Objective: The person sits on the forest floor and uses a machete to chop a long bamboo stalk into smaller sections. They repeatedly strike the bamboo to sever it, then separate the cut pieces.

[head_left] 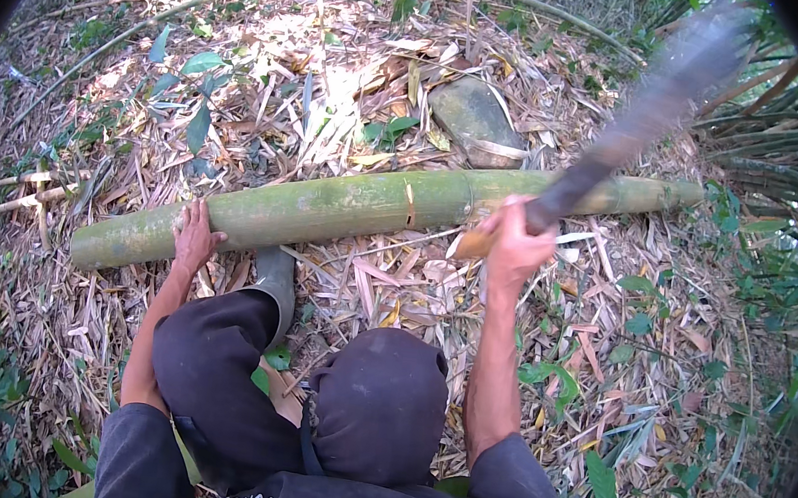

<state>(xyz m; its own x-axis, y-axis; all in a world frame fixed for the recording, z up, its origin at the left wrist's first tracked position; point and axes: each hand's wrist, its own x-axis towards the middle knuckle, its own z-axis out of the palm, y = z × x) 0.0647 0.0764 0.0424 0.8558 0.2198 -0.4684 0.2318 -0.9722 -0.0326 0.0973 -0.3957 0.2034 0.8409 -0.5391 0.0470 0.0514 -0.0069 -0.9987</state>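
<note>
Green bamboo pole, thick and long, lies across the ground on a bed of dry brown leaves, tilted slightly up toward the right. Its right end fades into green foliage. The left hand rests flat on the pole near its left end, fingers spread over the curve. The right hand has its fingers closed around the pale wooden handle of a long dark machete, raised over the pole; the blade is smeared by motion blur, its tip hard to make out. A flat grey stone sits just behind the pole.
</note>
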